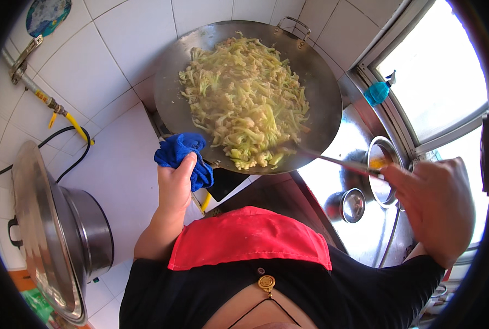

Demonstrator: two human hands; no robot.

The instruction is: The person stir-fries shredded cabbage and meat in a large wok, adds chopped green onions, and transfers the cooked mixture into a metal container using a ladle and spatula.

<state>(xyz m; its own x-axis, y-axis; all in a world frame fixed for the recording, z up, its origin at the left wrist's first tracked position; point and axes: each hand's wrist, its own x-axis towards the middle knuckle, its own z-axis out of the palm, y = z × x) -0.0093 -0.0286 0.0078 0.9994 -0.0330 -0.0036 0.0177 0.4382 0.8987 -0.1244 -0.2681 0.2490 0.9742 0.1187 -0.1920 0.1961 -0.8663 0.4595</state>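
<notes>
A large steel wok (322, 98) stands against the tiled corner, filled in the middle with chopped cauliflower (244, 94). Haze hangs over the food. My left hand (176, 179) grips a bunched blue cloth (183, 150) at the wok's near left rim; the cloth hides whatever part of the wok lies beneath it. On the right, my right hand (433, 201), slightly blurred, holds the handle of a long metal cooking utensil (343, 163). The utensil's far end is hidden among the cauliflower at the wok's near right side.
A steel pot (88, 230) with a wide metal lid (43, 230) stands left. A yellow gas hose (76, 127) runs from a wall pipe. Right are a steel bowl (380, 152), a small metal cup (352, 205) and a blue spray bottle (378, 92) by the window.
</notes>
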